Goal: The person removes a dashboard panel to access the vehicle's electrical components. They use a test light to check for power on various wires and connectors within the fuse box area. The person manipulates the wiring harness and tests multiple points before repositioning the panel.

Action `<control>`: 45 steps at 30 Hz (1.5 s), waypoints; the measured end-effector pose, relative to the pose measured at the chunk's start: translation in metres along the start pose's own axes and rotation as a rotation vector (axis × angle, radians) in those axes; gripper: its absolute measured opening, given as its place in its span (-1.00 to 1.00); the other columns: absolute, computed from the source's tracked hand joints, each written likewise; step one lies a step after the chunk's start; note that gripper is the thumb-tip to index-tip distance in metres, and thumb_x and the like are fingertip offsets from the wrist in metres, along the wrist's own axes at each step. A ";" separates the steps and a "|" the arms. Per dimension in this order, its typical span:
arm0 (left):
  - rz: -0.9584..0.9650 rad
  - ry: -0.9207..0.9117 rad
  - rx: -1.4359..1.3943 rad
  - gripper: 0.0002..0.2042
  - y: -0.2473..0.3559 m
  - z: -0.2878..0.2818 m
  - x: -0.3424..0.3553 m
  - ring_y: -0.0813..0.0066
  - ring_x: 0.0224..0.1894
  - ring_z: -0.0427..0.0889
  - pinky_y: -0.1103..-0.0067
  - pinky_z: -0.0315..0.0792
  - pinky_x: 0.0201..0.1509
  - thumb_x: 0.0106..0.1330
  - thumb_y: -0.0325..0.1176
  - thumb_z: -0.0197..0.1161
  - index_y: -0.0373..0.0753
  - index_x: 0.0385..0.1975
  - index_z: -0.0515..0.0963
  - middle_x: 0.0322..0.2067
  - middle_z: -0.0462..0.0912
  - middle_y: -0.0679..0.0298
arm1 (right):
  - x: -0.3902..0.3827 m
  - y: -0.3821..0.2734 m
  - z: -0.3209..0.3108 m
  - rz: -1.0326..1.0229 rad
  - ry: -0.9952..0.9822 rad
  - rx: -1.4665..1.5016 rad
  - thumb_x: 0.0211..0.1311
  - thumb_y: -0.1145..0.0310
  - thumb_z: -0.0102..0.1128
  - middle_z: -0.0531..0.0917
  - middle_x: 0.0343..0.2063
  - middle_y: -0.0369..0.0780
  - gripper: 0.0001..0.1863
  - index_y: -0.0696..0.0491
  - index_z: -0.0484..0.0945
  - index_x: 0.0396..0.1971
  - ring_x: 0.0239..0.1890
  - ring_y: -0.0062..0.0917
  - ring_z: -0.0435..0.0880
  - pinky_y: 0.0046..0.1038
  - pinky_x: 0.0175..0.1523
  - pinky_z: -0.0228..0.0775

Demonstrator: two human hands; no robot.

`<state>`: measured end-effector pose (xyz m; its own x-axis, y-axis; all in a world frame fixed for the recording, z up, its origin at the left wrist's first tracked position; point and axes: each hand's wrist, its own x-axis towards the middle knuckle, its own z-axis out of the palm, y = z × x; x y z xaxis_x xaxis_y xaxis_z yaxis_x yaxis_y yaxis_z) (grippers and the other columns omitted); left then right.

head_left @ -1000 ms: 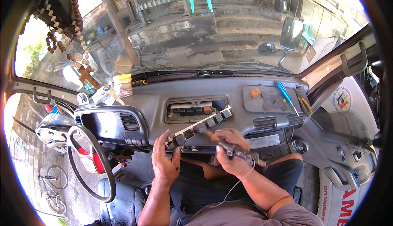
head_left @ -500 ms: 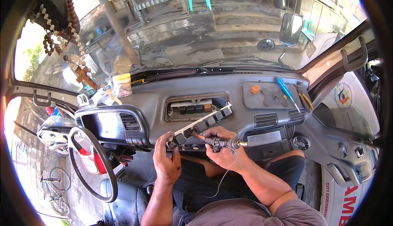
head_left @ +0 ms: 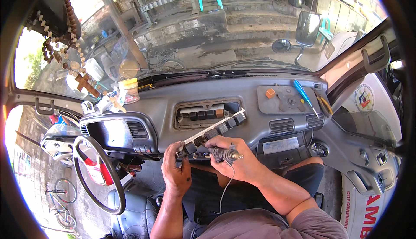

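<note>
A white strip carrying a row of black relays slants across in front of the dashboard. Its near left end is gripped between the thumb and fingers of my left hand. My right hand is closed around a dark cylindrical tool with a brass-coloured tip and a thin pale wire trailing down. The fingers of that hand reach the relay row near its left part and cover some of it. Where the tool's other end meets the relays is hidden.
Behind the strip, a dashboard opening holds more relays. On the dash at right lie an orange relay, a blue screwdriver and yellow-handled pliers. The steering wheel stands at left, beside a dark seat.
My right hand has shifted left along the strip, and the tool has turned in its grip. The wire hangs closer to my lap's middle. My left hand and the strip have barely moved.
</note>
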<state>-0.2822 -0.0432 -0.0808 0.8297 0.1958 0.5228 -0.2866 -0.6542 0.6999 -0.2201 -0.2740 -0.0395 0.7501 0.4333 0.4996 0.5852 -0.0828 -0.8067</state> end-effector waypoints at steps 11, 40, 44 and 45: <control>-0.023 0.009 -0.002 -0.53 -0.001 0.002 -0.002 -0.27 0.23 0.74 0.13 0.59 0.41 0.34 -0.64 0.30 -0.40 0.29 0.60 0.16 0.74 -0.18 | -0.003 -0.002 0.003 -0.048 0.199 -0.162 0.38 0.52 0.57 0.82 -0.23 -0.21 -0.64 0.17 0.60 0.07 -0.20 -0.53 0.84 -0.43 -0.08 0.68; -0.016 0.015 -0.021 -0.53 -0.005 0.002 -0.004 -0.25 0.30 0.74 0.13 0.57 0.47 0.34 -0.67 0.29 -0.37 0.28 0.63 0.20 0.75 -0.17 | 0.001 0.010 0.017 -0.081 0.299 -0.082 0.30 0.50 0.67 0.85 -0.21 -0.12 -0.66 0.16 0.69 -0.01 -0.27 -0.41 0.89 -0.42 -0.13 0.74; -0.022 0.041 -0.071 -0.53 -0.007 0.005 -0.007 -0.22 0.30 0.75 0.16 0.56 0.48 0.34 -0.67 0.28 -0.36 0.28 0.63 0.20 0.75 -0.17 | -0.009 0.010 0.009 -0.054 0.331 -0.013 0.29 0.54 0.63 0.83 -0.24 -0.14 -0.67 0.14 0.72 0.00 -0.28 -0.48 0.84 -0.41 -0.13 0.70; -0.026 0.042 -0.055 -0.53 -0.007 0.005 -0.007 -0.21 0.30 0.75 0.17 0.57 0.48 0.34 -0.67 0.28 -0.35 0.28 0.63 0.20 0.75 -0.16 | -0.011 0.011 0.005 -0.017 0.301 -0.045 0.30 0.55 0.63 0.83 -0.24 -0.15 -0.67 0.14 0.72 0.01 -0.27 -0.50 0.83 -0.41 -0.13 0.69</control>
<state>-0.2834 -0.0438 -0.0923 0.8169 0.2436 0.5228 -0.2918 -0.6074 0.7389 -0.2234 -0.2751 -0.0556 0.7940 0.1503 0.5891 0.6061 -0.1208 -0.7861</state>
